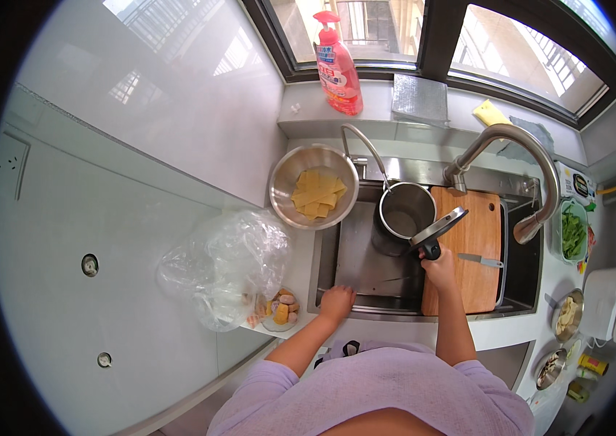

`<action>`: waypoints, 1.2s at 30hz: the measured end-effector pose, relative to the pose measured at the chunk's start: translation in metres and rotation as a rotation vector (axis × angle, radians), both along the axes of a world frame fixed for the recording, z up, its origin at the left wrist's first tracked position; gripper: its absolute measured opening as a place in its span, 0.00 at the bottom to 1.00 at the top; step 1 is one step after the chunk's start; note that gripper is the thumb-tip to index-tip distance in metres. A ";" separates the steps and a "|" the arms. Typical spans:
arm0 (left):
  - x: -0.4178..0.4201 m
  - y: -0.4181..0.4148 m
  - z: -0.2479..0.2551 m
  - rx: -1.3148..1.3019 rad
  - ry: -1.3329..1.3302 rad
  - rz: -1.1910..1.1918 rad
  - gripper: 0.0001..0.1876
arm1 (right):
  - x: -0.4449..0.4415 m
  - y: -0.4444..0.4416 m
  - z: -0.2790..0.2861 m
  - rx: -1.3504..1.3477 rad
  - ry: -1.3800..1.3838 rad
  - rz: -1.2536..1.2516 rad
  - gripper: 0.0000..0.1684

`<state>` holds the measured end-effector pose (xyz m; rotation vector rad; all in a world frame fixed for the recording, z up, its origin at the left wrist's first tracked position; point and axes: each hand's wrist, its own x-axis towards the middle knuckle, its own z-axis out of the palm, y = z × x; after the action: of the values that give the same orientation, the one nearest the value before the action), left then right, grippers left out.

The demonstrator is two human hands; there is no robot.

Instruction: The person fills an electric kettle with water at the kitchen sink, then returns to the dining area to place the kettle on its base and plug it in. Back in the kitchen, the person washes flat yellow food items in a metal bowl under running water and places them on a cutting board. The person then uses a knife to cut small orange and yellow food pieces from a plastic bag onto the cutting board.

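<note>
My right hand (439,270) is closed around the black handle of a kettle (379,231). The kettle stands upright over the left part of the steel sink (362,261), and its hinged lid (439,226) is raised toward me. A slim curved spout (368,139) reaches down to the kettle's mouth; whether water flows from it I cannot tell. At the sink's front left corner rests my left hand (339,302), with its fingers curled at the rim and partly hidden. Right of the kettle, a wooden cutting board (466,229) lies across the sink with a small knife (480,260) on it.
A steel bowl of flat yellow sheets (319,193) stands left of the sink, near a clear plastic bag (237,261) and a dish of lumpy pieces (282,310). A large faucet (547,174) arches over the right side. Greens (574,234) and food bowls (568,316) line the right counter.
</note>
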<state>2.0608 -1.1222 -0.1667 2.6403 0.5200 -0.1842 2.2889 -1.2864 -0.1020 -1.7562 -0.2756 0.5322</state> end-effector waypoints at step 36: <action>-0.011 -0.021 0.006 0.033 0.012 0.329 0.12 | -0.003 0.014 -0.005 0.005 -0.028 -0.005 0.10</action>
<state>2.0495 -1.1429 -0.1606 2.5402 0.9561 -0.0901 2.2863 -1.2721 -0.1074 -1.7602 -0.2912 0.5033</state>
